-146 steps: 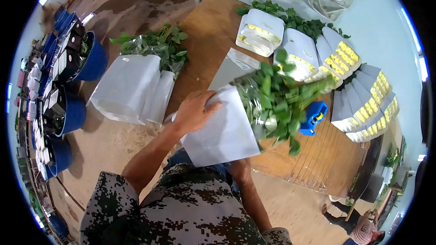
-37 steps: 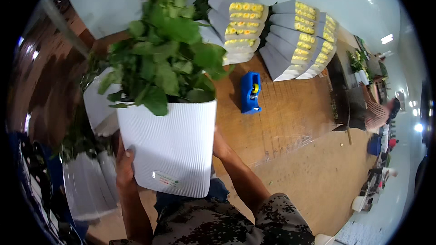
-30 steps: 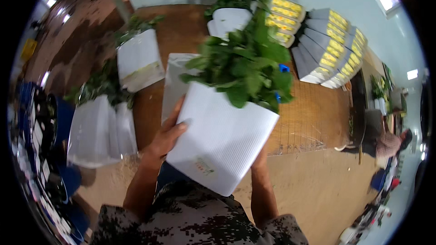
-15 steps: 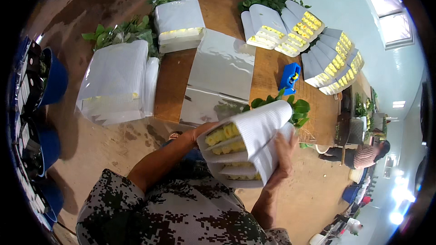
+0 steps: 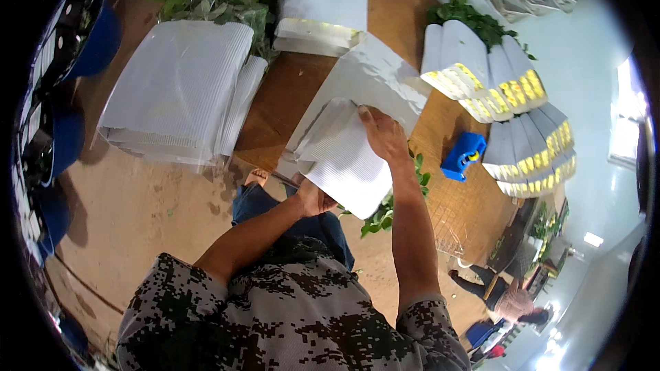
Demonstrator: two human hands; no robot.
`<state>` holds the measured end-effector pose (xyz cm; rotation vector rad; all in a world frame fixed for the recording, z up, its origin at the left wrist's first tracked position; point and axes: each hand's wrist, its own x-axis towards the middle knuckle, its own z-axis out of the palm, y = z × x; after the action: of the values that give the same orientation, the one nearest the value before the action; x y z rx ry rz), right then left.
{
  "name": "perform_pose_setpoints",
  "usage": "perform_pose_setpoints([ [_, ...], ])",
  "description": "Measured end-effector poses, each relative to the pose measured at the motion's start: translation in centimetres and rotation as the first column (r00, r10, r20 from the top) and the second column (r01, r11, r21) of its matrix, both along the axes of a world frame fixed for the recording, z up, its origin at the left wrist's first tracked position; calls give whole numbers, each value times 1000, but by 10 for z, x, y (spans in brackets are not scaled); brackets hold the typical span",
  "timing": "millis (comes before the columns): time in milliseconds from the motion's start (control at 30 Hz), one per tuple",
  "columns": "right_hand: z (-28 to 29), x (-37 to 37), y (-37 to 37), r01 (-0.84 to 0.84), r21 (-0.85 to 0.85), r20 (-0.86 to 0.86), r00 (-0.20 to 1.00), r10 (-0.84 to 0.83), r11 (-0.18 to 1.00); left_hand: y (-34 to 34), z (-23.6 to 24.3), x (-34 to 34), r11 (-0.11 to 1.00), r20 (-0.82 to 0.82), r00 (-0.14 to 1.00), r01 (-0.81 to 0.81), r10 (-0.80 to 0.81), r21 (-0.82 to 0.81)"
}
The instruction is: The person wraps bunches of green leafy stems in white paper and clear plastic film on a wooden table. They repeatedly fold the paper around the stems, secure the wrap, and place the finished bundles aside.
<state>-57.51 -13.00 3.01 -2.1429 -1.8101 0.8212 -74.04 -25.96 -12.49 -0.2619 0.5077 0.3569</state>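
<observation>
A flower bundle wrapped in white corrugated paper (image 5: 347,165) lies tilted in front of me, its green leaves (image 5: 380,218) sticking out at the lower right. My left hand (image 5: 316,199) grips its near left edge, some fingers hidden beneath the paper. At the far edge my right hand (image 5: 386,136) is closed on the wrap, with its fingertips at the upper corner. Under and beyond the bundle a clear plastic sheet (image 5: 381,62) is spread on the wooden table (image 5: 447,213). The bundle's blooms are turned out of sight.
A blue tape dispenser (image 5: 464,156) stands right of the bundle. Wrapped bundles with yellow blooms (image 5: 529,154) fan out at the far right. Larger plastic-covered packs (image 5: 175,89) lie at the left. Blue buckets (image 5: 96,38) line the left side. A person (image 5: 509,299) stands at the lower right.
The bundle has turned over, its yellow blooms no longer facing me, and moved left and away onto the plastic sheet. My right hand has shifted to its far edge. The view has shifted too.
</observation>
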Motion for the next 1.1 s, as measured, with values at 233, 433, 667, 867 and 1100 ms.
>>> perform_pose_setpoints([
  [233, 7, -3, 18, -88, -213, 16, 996, 93, 973, -1, 34, 15, 989, -118, 990, -95, 82, -110],
  [433, -5, 2, 20, -130, -79, 11, 991, 132, 988, -3, 22, 20, 977, -112, 980, -177, 163, -122],
  [667, -18, -1, 14, -158, 38, 9, 987, 158, 987, -12, 7, 20, 970, -98, 976, -207, 195, -128],
  [867, -11, -4, 20, -68, -78, 27, 997, 70, 995, -7, 8, 31, 975, -131, 980, -127, 152, 181],
  [1100, -13, -12, 16, 4, -22, 62, 998, -3, 1000, 10, 34, 22, 988, -201, 973, -131, 112, -85],
])
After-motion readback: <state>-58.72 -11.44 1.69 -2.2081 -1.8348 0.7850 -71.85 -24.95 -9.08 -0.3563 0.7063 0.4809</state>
